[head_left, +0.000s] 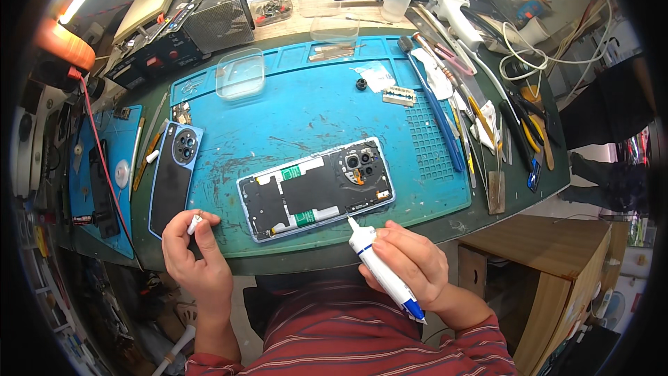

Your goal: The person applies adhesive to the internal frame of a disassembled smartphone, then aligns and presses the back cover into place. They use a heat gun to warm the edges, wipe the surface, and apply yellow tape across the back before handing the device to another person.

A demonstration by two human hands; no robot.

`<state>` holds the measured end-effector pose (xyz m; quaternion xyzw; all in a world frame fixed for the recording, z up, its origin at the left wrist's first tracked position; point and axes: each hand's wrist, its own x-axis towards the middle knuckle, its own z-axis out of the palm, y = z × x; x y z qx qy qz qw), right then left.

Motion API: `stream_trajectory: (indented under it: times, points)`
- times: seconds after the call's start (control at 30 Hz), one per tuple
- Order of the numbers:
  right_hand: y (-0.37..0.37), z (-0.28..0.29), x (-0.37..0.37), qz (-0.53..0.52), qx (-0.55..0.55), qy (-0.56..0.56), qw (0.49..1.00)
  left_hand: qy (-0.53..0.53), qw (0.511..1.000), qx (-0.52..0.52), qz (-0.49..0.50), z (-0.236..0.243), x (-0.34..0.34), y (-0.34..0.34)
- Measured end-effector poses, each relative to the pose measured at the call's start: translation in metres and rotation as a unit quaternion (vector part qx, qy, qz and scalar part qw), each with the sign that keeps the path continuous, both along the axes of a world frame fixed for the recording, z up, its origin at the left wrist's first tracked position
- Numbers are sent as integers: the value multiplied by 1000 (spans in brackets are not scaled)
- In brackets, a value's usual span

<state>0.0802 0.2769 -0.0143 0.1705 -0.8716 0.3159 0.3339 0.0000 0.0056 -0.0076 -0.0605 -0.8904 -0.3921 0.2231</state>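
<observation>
Head view. Any print on the white squeeze tube with a blue band and blue tail (387, 275) is covered by fingers or too small to read. Two green rectangular patches (291, 173) on the opened slim dark phone with a pale frame (323, 189) carry pale marks, not legible. The silver rectangular razor blade (399, 96), far and right of the phone, has dark markings, also unreadable.

Right hand (412, 261): fingers wrapped round the tube, thumb along it. The tapered white nozzle (355, 226) points far-left, tip right by the phone's near edge; cannot tell if touching. Left hand (197, 261): thumb and index finger pinch a small white cylindrical cap (194, 223), near-left of the phone.

Phone lies flat, slightly slanted, on the near part of a scuffed blue rubbery mat (299, 111); matte black inside, round camera cluster (362, 162) at its far-right corner. Left of it, a glossy dark panel with blue edging and a round lens ring (174, 184). Far-left, a clear plastic box with rounded corners (241, 92). Right side, a long blue-handled brush (435, 111) beside the mat's square-grid section (429, 146).
</observation>
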Motion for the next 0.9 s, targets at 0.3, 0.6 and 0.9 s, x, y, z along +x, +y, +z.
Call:
stream_trajectory:
  times: [0.3,0.6,0.9]
  points:
    - [5,0,2,-5,-3,-2,1000,2,1000,8,-3,-1,0,0]
    - [7,-1,3,-14,-4,3,1000,-2,1000,0,0,0,0,-1]
    - [8,-2,4,-30,0,7,1000,1,1000,0,-3,-1,0,-1]
